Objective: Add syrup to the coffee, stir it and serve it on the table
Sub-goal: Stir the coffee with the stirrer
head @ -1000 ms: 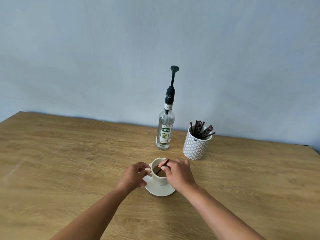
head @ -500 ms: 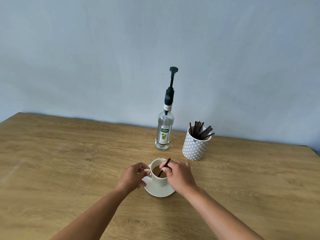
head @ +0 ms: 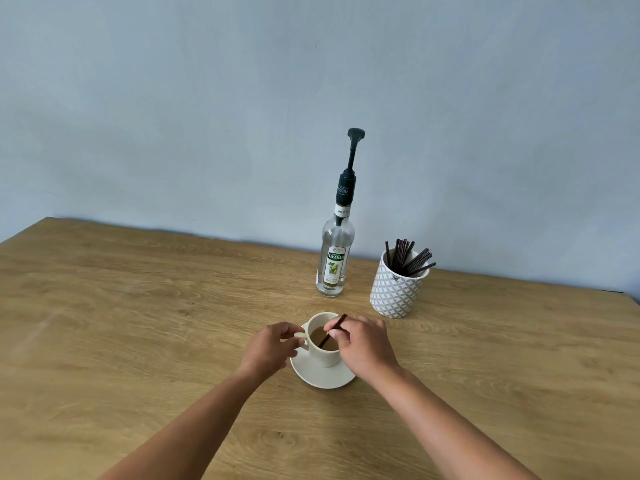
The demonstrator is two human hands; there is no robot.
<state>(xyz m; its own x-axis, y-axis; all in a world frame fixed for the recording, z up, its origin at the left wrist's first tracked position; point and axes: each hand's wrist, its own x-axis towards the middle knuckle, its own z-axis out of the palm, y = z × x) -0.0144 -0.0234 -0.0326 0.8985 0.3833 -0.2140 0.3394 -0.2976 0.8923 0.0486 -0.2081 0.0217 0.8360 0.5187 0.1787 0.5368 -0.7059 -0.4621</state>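
Observation:
A cream cup (head: 325, 356) of light brown coffee (head: 320, 337) stands on a cream saucer (head: 320, 377) at the middle of the wooden table. My left hand (head: 268, 348) pinches the cup's handle on its left side. My right hand (head: 365, 344) pinches a dark stir stick (head: 333, 330) that slants down into the coffee. Behind the cup stands a clear syrup bottle (head: 334, 261) with a tall black pump, upright and apart from both hands.
A white patterned holder (head: 396, 292) with several dark stir sticks stands to the right of the bottle. The wooden table (head: 138, 323) runs back to a pale blue wall. The table's right edge shows at the far right.
The stir stick's upper end has swung from leaning left to leaning right in my right hand, and its tip has shifted in the coffee. My left hand stays on the handle.

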